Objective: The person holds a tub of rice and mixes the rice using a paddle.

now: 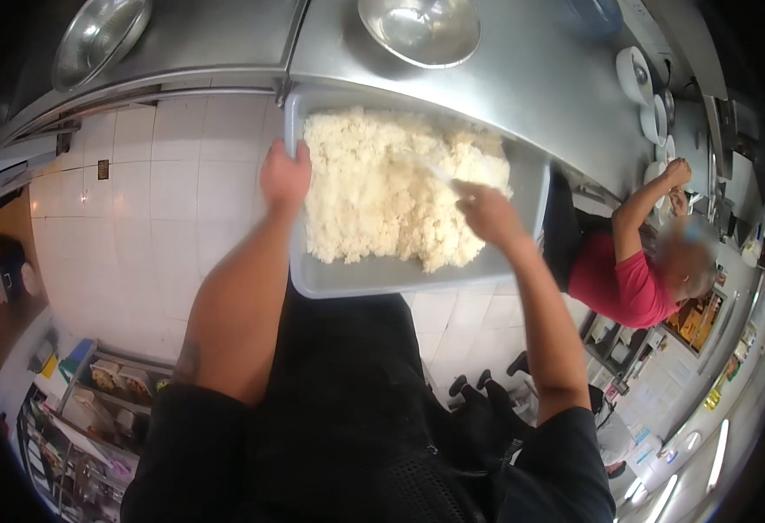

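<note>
A pale rectangular plastic tub (348, 286) holds a thick bed of white, crumbly food that looks like cooked rice (356, 192). My left hand (286, 177) grips the tub's left rim. Over the right half of the rice, my right hand (487, 213) is closed round the handle of a pale, blurred utensil (433, 167), whose far end meets the rice. The tub's far side lies against the edge of the steel counter (539, 96); its near side is close to my black apron.
On the counter are a steel bowl (422, 30), a perforated steel bowl (102, 44) at the far left and white bowls (635, 77) at the right. A co-worker in a red shirt (613, 281) stands at the right. Shelves (108, 401) stand lower left.
</note>
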